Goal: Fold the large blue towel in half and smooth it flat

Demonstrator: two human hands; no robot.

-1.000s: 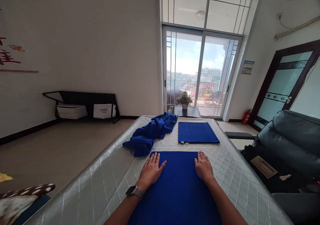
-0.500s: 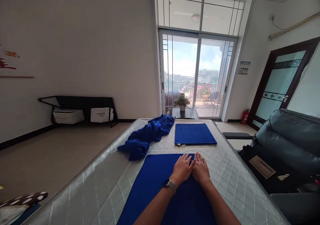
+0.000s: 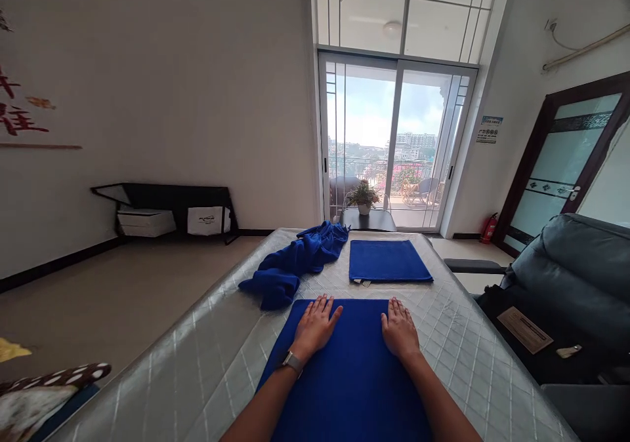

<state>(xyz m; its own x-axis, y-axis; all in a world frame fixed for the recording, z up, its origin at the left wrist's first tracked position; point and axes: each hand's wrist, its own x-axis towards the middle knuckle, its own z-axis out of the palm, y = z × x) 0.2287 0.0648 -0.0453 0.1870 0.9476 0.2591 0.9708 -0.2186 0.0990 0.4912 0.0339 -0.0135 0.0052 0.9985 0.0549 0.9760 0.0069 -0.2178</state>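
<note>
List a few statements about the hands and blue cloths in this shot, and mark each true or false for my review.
1. The left hand lies on the near blue cloth. True.
2. The right hand is lifting the crumpled blue cloth. False: the right hand rests at the near cloth's right edge, while the crumpled blue cloth lies on the silvery quilted surface.
3. The far blue cloth lies flat, to the right of the crumpled one. True.
4. The watch is on the right wrist. False: the watch is on the left wrist.
5. The two hands are touching. False: they are apart, with blue cloth showing between them.
</note>
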